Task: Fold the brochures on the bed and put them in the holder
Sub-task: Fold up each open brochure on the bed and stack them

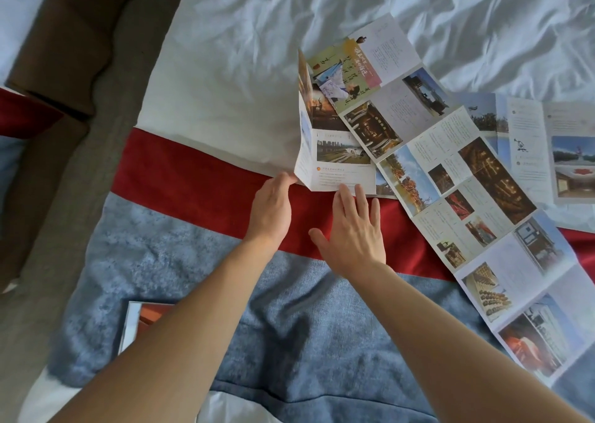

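A person leaned over the bed (244,68), both bare forearms stretched forward. The left hand (270,208) pinched the lower left corner of a partly folded brochure (341,152), lifting its left panel upright along a crease. The right hand (354,229) lay flat with fingers spread and straight, fingertips pressing the brochure's bottom edge onto the red band (193,181) of the blue bed runner (289,326). That brochure lay partly under a long unfolded brochure (467,197) stretching diagonally toward the lower right, with another brochure (563,152) open at the right edge. The printed text, in Chinese characters, was too small to read. A further printed piece (138,326) lay near the left forearm, partly hidden.
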A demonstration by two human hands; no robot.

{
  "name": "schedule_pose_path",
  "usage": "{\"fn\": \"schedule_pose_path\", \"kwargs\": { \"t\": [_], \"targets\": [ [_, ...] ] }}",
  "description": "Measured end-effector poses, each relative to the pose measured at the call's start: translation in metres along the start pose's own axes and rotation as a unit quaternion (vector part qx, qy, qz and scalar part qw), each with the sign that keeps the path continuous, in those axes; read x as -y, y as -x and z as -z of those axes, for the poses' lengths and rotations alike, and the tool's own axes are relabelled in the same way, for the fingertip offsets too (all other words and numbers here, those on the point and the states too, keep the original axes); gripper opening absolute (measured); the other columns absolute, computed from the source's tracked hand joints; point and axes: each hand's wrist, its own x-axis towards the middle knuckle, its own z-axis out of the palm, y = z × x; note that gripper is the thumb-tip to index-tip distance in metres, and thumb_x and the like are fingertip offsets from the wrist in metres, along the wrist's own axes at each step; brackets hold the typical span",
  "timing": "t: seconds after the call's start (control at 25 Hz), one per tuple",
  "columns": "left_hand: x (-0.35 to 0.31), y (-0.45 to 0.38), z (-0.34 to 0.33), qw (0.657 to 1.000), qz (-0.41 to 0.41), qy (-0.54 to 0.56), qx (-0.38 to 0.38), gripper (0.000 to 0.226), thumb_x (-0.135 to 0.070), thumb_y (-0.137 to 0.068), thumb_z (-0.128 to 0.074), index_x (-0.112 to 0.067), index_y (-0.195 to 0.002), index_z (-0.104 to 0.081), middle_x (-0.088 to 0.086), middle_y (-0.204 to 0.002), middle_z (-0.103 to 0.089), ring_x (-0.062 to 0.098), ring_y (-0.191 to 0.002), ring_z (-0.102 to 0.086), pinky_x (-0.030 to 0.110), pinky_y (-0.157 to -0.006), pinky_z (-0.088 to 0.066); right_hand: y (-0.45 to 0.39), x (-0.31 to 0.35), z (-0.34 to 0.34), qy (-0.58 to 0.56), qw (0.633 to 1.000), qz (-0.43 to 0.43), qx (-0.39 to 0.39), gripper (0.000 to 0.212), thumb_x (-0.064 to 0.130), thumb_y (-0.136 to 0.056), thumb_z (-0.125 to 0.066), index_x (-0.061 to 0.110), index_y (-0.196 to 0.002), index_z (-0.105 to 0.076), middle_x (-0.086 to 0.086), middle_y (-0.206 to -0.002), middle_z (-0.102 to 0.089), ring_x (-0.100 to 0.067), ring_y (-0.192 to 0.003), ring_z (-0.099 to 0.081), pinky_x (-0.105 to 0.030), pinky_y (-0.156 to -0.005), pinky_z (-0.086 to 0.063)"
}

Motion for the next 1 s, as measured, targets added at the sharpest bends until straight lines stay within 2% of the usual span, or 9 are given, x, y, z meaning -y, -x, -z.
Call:
{"fn": "schedule_pose_path", "kwargs": {
  "t": [0.16,0.24,0.28,0.36,0.52,0.64,0.76,0.88,1.0],
  "targets": [
    [0.006,-0.005,0.003,1.0,0.01,-0.008,0.001,0.019,-0.055,-0.087,-0.051,-0.054,-0.073,-0.065,-0.022,-0.088,-0.066,0.001,-0.09,-0.061,0.038,-0.091,-0.051,0.009,0.004,-0.002,-0.006,1.0,0.017,-0.006,0.091,0.059,-0.091,-0.049,0.003,-0.156,-0.021,-0.009,-0.165,-0.015,-0.031,-0.154,0.001,-0.054,-0.124,-0.003],
    [0.01,-0.008,0.003,1.0,0.007,0.001,0.023,0.015,-0.046,-0.09,-0.057,-0.047,-0.1,-0.068,-0.023,-0.102,-0.069,-0.002,-0.101,-0.062,0.032,-0.091,-0.05,0.023,0.008,-0.006,-0.008,0.999,0.038,-0.011,0.088,0.058,-0.091,-0.05,0.003,-0.155,-0.024,-0.01,-0.164,-0.019,-0.032,-0.154,-0.003,-0.054,-0.124,-0.004],
    [0.012,-0.008,0.002,0.999,0.014,0.007,0.035,0.024,-0.043,-0.092,-0.059,-0.037,-0.114,-0.067,-0.019,-0.11,-0.069,0.001,-0.107,-0.062,0.031,-0.093,-0.049,0.032,0.009,-0.01,-0.008,0.999,0.051,-0.014,0.087,0.057,-0.091,-0.05,0.003,-0.154,-0.025,-0.01,-0.163,-0.019,-0.032,-0.154,-0.004,-0.054,-0.124,-0.005],
    [0.016,-0.005,0.0,0.998,0.043,0.026,0.027,0.035,-0.037,-0.093,-0.062,-0.02,-0.124,-0.061,-0.006,-0.113,-0.069,0.009,-0.107,-0.064,0.03,-0.091,-0.051,0.049,0.013,-0.017,-0.006,0.997,0.078,-0.014,0.086,0.056,-0.092,-0.051,0.003,-0.154,-0.025,-0.01,-0.164,-0.019,-0.031,-0.154,-0.005,-0.053,-0.124,-0.005],
    [0.026,0.011,0.007,0.996,0.077,0.036,-0.03,0.026,-0.031,-0.089,-0.069,-0.021,-0.112,-0.063,-0.002,-0.098,-0.072,0.012,-0.089,-0.068,0.025,-0.068,-0.05,0.079,0.025,-0.026,-0.018,0.994,0.105,0.002,0.088,0.055,-0.092,-0.052,0.004,-0.156,-0.022,-0.009,-0.164,-0.018,-0.029,-0.154,-0.002,-0.052,-0.124,-0.001],
    [0.036,0.021,0.014,0.991,0.098,0.045,-0.076,0.035,-0.016,-0.085,-0.073,-0.012,-0.119,-0.065,0.007,-0.103,-0.072,0.021,-0.09,-0.071,0.033,-0.069,-0.057,0.098,0.038,-0.031,-0.045,0.993,0.111,0.001,0.08,0.05,-0.094,-0.052,0.007,-0.156,-0.025,-0.008,-0.164,-0.021,-0.028,-0.155,-0.005,-0.052,-0.124,-0.002],
    [0.048,0.034,0.024,0.989,0.101,0.036,-0.098,0.026,-0.011,-0.084,-0.074,-0.009,-0.11,-0.069,0.011,-0.099,-0.073,0.026,-0.09,-0.072,0.041,-0.074,-0.059,0.121,0.044,-0.037,-0.08,0.991,0.102,-0.026,0.065,0.039,-0.093,-0.056,0.009,-0.149,-0.041,-0.011,-0.159,-0.032,-0.029,-0.152,-0.019,-0.05,-0.124,-0.008],
    [0.059,0.05,0.03,0.99,0.096,0.024,-0.096,0.01,-0.011,-0.086,-0.07,-0.009,-0.095,-0.068,0.011,-0.094,-0.074,0.025,-0.083,-0.07,0.03,-0.058,-0.052,0.138,0.038,-0.04,-0.113,0.99,0.048,-0.07,0.057,0.034,-0.089,-0.061,0.011,-0.14,-0.049,-0.012,-0.15,-0.044,-0.031,-0.143,-0.035,-0.05,-0.122,-0.022],
    [0.066,0.062,0.029,0.99,0.093,0.031,-0.098,0.006,-0.011,-0.087,-0.066,-0.014,-0.083,-0.063,0.009,-0.088,-0.074,0.02,-0.073,-0.068,0.018,-0.042,-0.043,0.143,0.021,-0.039,-0.153,0.983,-0.028,-0.095,0.066,0.036,-0.088,-0.064,0.016,-0.146,-0.038,-0.009,-0.152,-0.038,-0.028,-0.144,-0.032,-0.05,-0.119,-0.028]
  ]
}}
